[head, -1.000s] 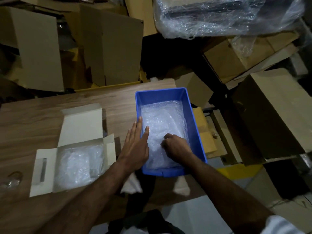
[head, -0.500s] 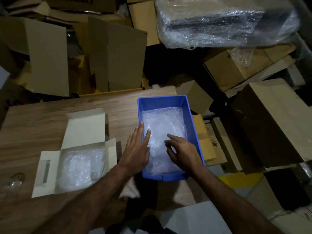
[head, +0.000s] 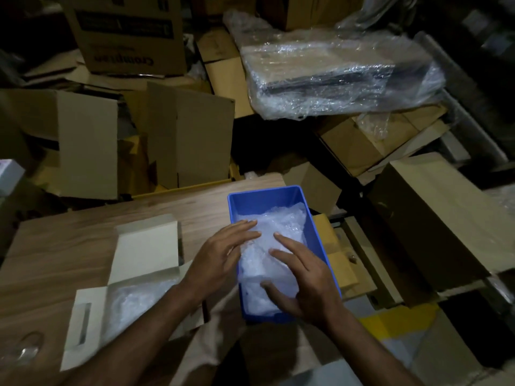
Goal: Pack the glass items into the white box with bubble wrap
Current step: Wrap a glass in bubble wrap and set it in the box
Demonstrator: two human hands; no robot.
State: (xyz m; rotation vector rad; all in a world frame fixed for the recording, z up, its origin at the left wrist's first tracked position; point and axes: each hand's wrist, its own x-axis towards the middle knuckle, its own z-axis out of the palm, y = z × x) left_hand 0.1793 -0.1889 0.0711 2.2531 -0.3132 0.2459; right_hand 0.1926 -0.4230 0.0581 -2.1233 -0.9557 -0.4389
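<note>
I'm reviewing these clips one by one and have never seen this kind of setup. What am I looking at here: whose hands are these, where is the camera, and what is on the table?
There is no machine: a person works with bare hands, filmed by a wide-angle camera worn on their head, looking down. On the wooden table stands a blue bin filled with bubble wrap. The left hand lies with fingers straight on the wrap at the bin's left edge. The right hand rests on the wrap with spread fingers; whether it grips is unclear. To the left lies the open white box, lined with bubble wrap. A clear glass item sits near the table's left edge. Cardboard boxes pile up behind.
</note>
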